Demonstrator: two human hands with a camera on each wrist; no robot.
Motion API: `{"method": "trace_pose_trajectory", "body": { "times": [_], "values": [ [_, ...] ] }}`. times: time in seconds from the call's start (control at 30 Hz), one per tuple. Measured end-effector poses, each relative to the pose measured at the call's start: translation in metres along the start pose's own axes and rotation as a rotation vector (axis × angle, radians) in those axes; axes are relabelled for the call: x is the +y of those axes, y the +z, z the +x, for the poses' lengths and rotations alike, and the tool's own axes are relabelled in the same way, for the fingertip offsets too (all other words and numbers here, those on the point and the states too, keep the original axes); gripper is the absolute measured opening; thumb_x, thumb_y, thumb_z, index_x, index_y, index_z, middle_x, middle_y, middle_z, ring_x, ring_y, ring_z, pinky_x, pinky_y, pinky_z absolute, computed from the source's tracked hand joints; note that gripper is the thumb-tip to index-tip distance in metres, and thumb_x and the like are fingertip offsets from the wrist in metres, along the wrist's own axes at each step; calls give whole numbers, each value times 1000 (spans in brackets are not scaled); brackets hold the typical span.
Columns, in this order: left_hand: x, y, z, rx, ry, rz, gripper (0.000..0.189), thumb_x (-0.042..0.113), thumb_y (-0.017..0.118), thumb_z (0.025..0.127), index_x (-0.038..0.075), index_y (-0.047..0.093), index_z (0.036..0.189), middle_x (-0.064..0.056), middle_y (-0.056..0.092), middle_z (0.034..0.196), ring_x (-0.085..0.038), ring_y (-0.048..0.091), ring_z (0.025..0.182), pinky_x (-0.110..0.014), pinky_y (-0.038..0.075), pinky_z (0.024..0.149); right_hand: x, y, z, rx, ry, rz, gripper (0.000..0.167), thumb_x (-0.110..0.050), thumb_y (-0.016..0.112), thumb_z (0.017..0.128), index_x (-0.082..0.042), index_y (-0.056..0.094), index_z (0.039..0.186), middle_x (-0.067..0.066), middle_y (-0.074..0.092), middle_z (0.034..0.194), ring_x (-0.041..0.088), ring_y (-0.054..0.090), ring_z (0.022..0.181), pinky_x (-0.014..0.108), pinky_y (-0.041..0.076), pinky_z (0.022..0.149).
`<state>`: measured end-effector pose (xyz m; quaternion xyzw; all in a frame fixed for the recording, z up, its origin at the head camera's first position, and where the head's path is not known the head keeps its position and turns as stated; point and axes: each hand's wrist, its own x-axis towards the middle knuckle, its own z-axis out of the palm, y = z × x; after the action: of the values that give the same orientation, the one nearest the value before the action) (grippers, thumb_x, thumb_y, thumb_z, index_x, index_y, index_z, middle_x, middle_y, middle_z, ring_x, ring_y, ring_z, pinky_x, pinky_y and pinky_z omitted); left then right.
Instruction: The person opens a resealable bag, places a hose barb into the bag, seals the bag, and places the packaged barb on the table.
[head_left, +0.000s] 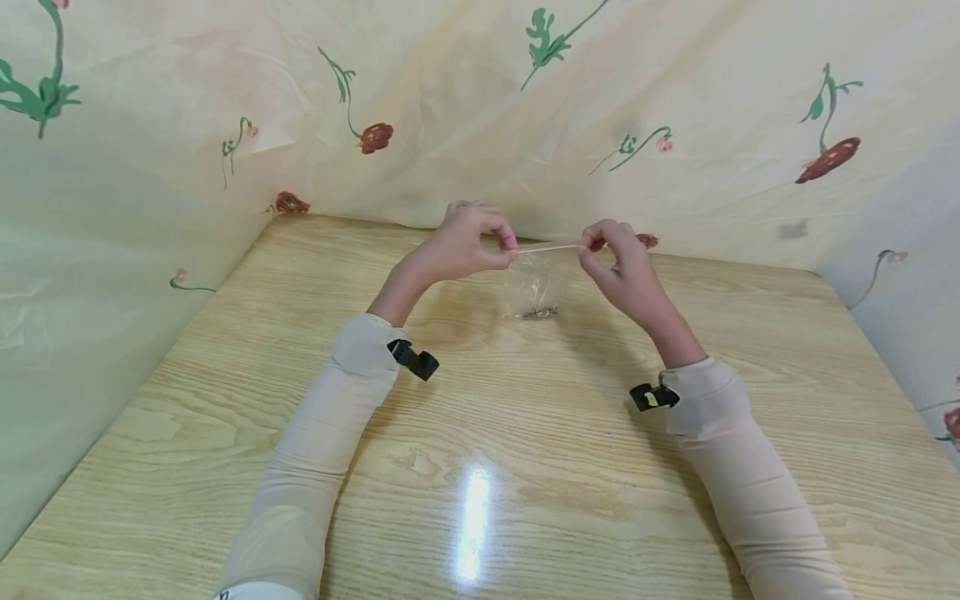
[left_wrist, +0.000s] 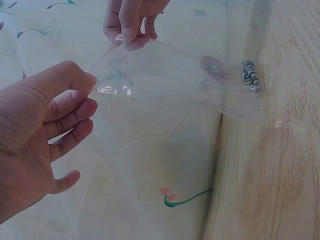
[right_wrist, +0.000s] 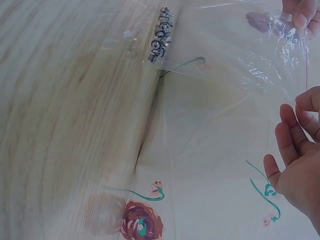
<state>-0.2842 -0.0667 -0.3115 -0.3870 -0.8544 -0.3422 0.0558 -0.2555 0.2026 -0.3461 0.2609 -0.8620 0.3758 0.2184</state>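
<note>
A clear zip-lock bag (head_left: 534, 282) hangs upright between my two hands, its reddish seal strip stretched nearly level along the top. Small metal parts, seemingly screws (right_wrist: 161, 36), lie gathered along its bottom edge; the left wrist view shows the same cluster (left_wrist: 250, 76). With thumb and forefinger, my left hand (head_left: 472, 240) pinches one top corner. The opposite top corner is pinched by my right hand (head_left: 621, 265). In the left wrist view, the other fingers of the left hand (left_wrist: 55, 120) are loosely bent away from the plastic.
Beneath the bag is a wood-grain table (head_left: 420, 467) with a bright light reflection near its front. A pale curtain (head_left: 465, 100) printed with flowers hangs behind the table and along its sides. Each sleeve carries a black wrist mount (head_left: 414, 360).
</note>
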Motion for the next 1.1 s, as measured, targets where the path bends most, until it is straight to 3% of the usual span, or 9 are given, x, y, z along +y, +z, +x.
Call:
{"method": "trace_pose_trajectory", "body": {
  "times": [0.83, 1.1],
  "values": [
    [-4, -5, 0, -3, -8, 20, 7, 16, 72, 92, 10, 75, 92, -3, 73, 98, -18, 61, 104, -49, 21, 114, 1, -2, 1, -13, 15, 3, 8, -4, 56, 100, 5, 58, 100, 17, 61, 100, 21, 46, 95, 33, 33, 88],
    [-6, -7, 0, -8, -18, 12, 9, 15, 71, 93, 8, 76, 94, -5, 73, 99, -20, 61, 106, -49, 23, 113, -1, -2, 1, -26, 51, 12, 8, -6, 58, 100, 2, 59, 101, 17, 62, 101, 24, 46, 97, 40, 35, 90]
  ]
}}
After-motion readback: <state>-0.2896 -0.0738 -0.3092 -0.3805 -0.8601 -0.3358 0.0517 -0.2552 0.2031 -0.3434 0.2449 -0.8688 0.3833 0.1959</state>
